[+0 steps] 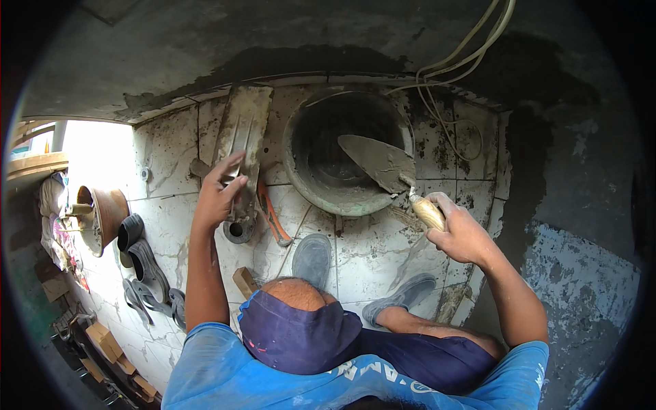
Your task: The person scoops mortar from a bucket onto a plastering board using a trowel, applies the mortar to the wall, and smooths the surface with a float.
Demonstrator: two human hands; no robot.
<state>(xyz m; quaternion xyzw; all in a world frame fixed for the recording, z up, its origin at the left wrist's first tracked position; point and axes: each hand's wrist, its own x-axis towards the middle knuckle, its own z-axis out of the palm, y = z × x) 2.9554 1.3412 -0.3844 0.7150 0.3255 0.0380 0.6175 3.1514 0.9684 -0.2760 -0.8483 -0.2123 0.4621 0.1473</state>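
Grey mud (331, 174) coats the inside of a big round tub (295, 164), seen from the head. The right hand (454, 227) has its fingers wrapped around the wooden handle of a trowel (374, 158). The muddy blade is over the right part of the tub. The left hand (223, 189) has loose, bent fingers with a gap at the thumb. It is over a long, dirty board (247, 126); I cannot tell if they touch.

A tool with an orange handle (272, 213) lies between the board and the tub, close to the left hand. A wood block (244, 281) is by the knee. Pale cords (488, 45) hang behind the tub.

The floor (167, 222) is white tile, with dirty spots. The grey wall (294, 41) has dark patches. White tiles stretch from the left arm to the dark shoes (152, 270). The tub's far rim is near the wall.
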